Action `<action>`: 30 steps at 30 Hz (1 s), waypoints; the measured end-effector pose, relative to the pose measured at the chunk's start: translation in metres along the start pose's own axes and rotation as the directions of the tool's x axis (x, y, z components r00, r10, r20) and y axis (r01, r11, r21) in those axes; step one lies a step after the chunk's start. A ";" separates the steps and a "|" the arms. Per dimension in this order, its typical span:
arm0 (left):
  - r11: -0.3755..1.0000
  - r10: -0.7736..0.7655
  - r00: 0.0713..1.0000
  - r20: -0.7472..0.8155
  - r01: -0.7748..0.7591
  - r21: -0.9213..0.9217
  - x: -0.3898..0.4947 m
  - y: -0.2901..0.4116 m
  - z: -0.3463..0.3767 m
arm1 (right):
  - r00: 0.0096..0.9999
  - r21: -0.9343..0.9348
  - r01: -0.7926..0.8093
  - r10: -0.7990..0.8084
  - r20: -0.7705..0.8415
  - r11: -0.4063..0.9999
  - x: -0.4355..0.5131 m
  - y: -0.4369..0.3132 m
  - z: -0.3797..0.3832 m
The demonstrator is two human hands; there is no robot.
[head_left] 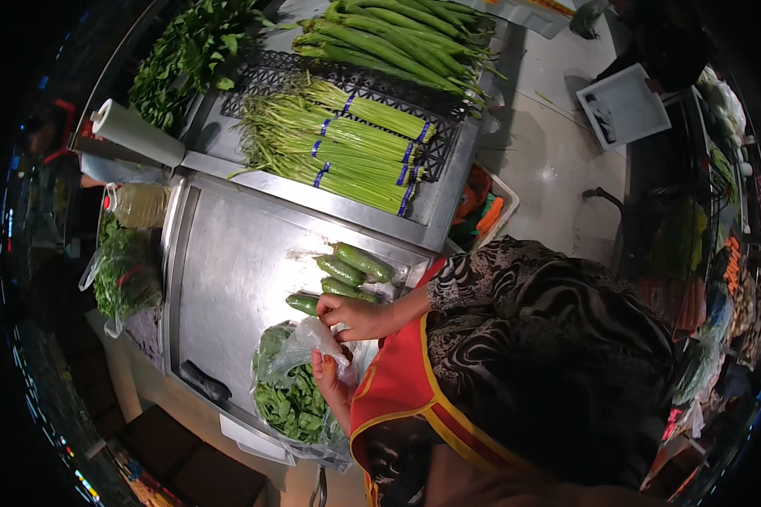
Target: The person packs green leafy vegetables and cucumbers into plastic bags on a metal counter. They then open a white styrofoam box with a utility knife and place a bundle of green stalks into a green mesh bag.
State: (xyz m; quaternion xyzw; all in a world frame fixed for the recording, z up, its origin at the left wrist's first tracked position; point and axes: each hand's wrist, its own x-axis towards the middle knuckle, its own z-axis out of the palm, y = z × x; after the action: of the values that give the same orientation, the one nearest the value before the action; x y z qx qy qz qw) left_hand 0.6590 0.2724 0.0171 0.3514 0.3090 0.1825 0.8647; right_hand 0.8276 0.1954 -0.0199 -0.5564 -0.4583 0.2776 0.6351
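Note:
A clear plastic bag of leafy greens (292, 402) lies at the near edge of the steel table (228, 253). Both hands are at the gathered top of a whitish plastic bag (311, 342) beside and partly over the greens. The upper hand in the picture, my right hand or left hand by its side cannot be told from the sleeve alone; I take the lower one as my left hand (331, 374), its fingers on the plastic. My right hand (355, 317) pinches the plastic close to several green cucumber-like vegetables (339, 271).
Bundled green stalks (361, 149) with blue bands lie on a black plastic crate, long green gourds (393, 44) beyond. A plastic roll (138, 133), an oil jug (141, 204) and a dark object (204, 382) sit around the table. A person holds a white box (624, 108).

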 end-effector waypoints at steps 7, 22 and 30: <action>0.884 -0.151 0.988 -0.021 0.145 0.445 0.013 0.009 0.010 | 0.890 0.535 -0.454 0.329 0.316 0.713 -0.005 0.019 -0.021; 0.833 -0.448 0.863 -0.234 0.498 0.241 0.002 -0.042 0.041 | 0.937 0.010 -0.042 0.036 0.348 0.999 -0.055 0.012 -0.044; 0.754 -0.646 0.763 -0.032 0.643 0.136 -0.031 -0.037 0.007 | 0.905 -0.049 -0.331 0.332 0.266 0.942 -0.102 -0.007 -0.015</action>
State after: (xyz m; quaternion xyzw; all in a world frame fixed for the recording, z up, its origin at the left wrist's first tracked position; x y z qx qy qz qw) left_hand 0.6438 0.2268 0.0070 0.2845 0.4156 -0.1512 0.8506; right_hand 0.7965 0.0987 -0.0401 -0.5839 -0.4399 0.4539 0.5095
